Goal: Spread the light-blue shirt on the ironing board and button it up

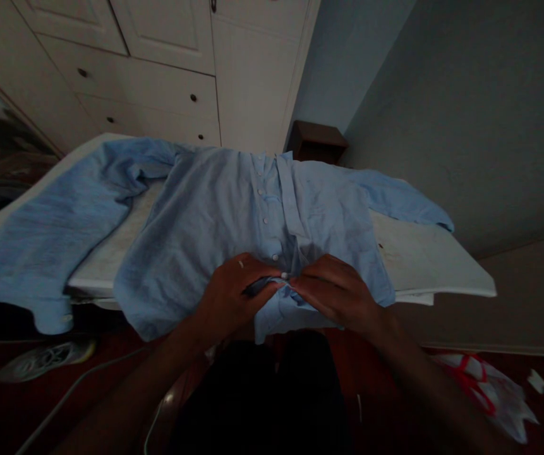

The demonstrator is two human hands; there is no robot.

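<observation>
A light blue button-up shirt [205, 202] lies spread out, front up, on a white ironing board [418, 253]. Its front is open at the middle, and white buttons run down the left-hand edge. Near the lower hem, my left hand [234, 291] pinches the buttoned edge between thumb and fingers. My right hand [335, 291] meets it there, its fingertips closed on the shirt's cloth beside a white button [285, 275]. Both hands' fingertips nearly touch. One sleeve [54, 221] stretches far left, its cuff hanging over the board's front edge; the other sleeve [404, 199] extends right.
Behind the board stands a white cabinet [158, 76] with dark knobs, with a small brown box-like piece [319, 140] beside it. On the reddish floor are a shoe [47, 361], a pale cord [82, 379] and a red-and-white plastic bag [489, 392]. A wall is at right.
</observation>
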